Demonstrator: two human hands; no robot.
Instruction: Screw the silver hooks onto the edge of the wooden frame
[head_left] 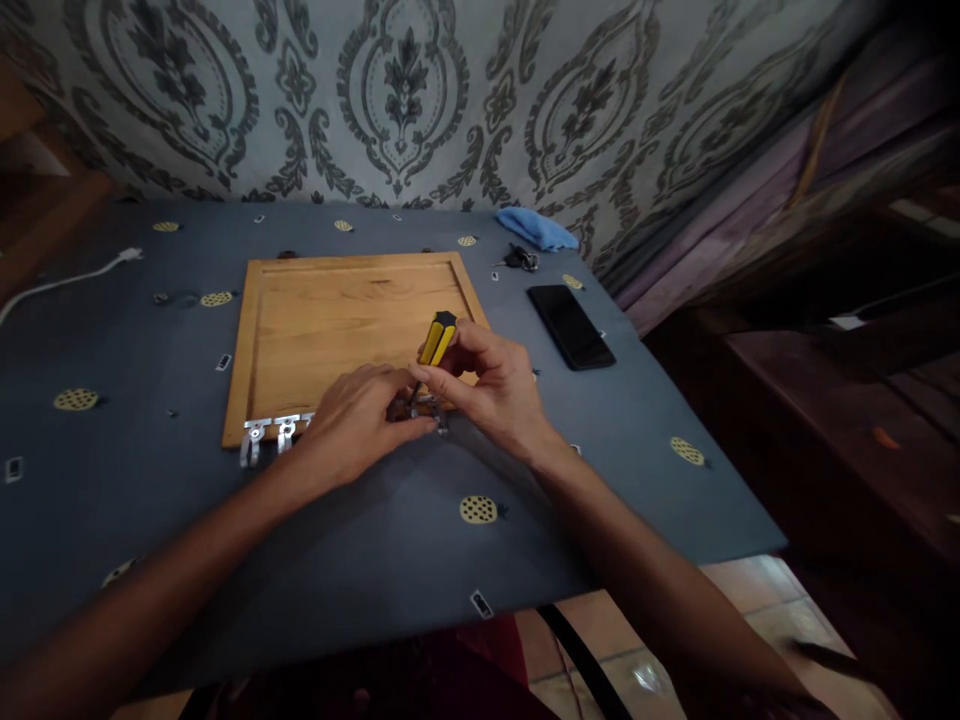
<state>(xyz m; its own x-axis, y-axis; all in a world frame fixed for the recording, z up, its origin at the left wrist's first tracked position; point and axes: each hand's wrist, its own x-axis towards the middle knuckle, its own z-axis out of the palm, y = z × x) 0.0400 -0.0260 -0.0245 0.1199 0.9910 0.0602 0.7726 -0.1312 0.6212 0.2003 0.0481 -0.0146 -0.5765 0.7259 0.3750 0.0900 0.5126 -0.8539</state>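
Note:
A framed wooden panel [352, 300] lies flat on the table. Along its near edge sit several metal hooks [286, 432], some of them hidden behind my left hand [358, 420]. That hand rests over the near edge, its fingers and thumb closing around a hook by the screwdriver's tip; the exact grip is partly hidden. My right hand [491, 385] is closed on a screwdriver [439, 338] with a yellow and black handle. The tool stands steeply tilted, its shaft pointing down at the panel's near edge between my hands. Another metal hook [440, 415] shows just beside the fingers.
Right of the panel lie a black phone [571, 326], a bunch of keys [520, 258] and a blue cloth [538, 228]. A white cable [75, 275] runs across the left of the grey tablecloth [360, 570]. The patterned wall [480, 120] rises behind the table.

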